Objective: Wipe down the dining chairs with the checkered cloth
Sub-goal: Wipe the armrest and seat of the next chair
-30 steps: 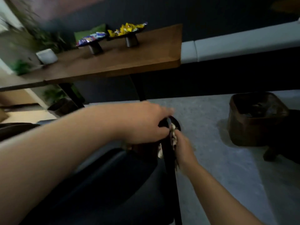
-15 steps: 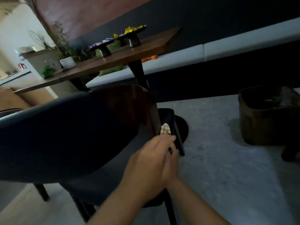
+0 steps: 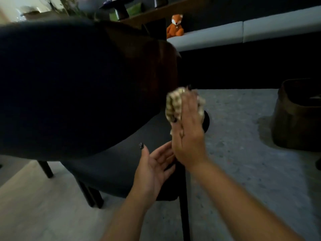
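A dark upholstered dining chair (image 3: 73,80) with a brown wooden back edge and black legs fills the left and middle of the head view. My right hand (image 3: 188,129) presses the bunched beige checkered cloth (image 3: 173,105) against the right edge of the chair back. My left hand (image 3: 154,167) is just below it, palm up and fingers spread, at the right rim of the seat, with nothing in it.
A wooden table (image 3: 156,11) with black stands rises behind the chair. An orange fox toy (image 3: 175,26) sits on a pale bench cushion (image 3: 243,32) along the dark wall. A brown basket (image 3: 298,115) stands on the floor at right.
The view has dropped lower beside the chair. My right hand has risen with the cloth up the chair back's edge. My left hand has come away and opened below it.
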{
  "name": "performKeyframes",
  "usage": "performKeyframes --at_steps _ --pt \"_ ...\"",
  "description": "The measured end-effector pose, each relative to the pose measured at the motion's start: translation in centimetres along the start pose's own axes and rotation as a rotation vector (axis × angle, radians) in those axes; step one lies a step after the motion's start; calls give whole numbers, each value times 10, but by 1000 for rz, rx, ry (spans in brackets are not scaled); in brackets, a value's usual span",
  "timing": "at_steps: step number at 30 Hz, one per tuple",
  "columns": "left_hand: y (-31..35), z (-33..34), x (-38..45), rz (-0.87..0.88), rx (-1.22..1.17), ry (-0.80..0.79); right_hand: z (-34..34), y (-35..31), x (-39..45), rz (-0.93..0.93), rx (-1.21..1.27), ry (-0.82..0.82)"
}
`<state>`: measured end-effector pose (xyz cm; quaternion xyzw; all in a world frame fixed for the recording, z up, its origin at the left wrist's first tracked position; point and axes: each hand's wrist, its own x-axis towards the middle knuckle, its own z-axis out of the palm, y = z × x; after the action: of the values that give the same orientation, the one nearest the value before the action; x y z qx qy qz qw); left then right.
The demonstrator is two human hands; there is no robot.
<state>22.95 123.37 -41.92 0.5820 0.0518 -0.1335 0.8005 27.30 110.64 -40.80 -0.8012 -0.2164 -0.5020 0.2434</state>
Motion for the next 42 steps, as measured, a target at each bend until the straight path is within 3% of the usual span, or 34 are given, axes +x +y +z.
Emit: performKeyframes --at_steps 1,3,6,10,13,18,21,23,25,29,30,32,37,42 --pt "0 -3 1 -11 -22 -7 0 1 18 39 96 29" --pt "-4 -10 3 -25 -64 -12 -7 20 35 -170 52 -10" --pt "-8 -12 1 -33 -131 17 -22 40 15 -433 -47 -159" --pt "-10 -10 -5 -24 -166 81 -48 38 -31 -920 -215 -553" --pt "-7 -9 -7 -30 -144 78 -51 34 -10 -1055 -388 -616" --pt "1 -15 -16 -4 -228 73 -51 45 70 -879 -367 -398" --pt "17 -21 -33 52 -589 58 -54 25 70 -846 -251 -447" --pt "31 -27 -48 130 -805 35 -63 8 64 -720 -148 -413" --pt "46 -32 -62 227 -919 -1 -72 -6 57 -418 5 -279" --pt "66 -30 -76 313 -993 -49 -95 -40 75 650 641 243" --pt "69 -26 -77 322 -1007 -25 -99 -44 89 736 691 350" --pt "73 -15 -78 328 -1022 42 -99 -51 120 673 685 410" --pt "89 -9 -86 415 -723 369 -75 -71 164 327 627 114" --pt "120 -33 -126 505 -595 379 -67 -49 180 6 642 3"
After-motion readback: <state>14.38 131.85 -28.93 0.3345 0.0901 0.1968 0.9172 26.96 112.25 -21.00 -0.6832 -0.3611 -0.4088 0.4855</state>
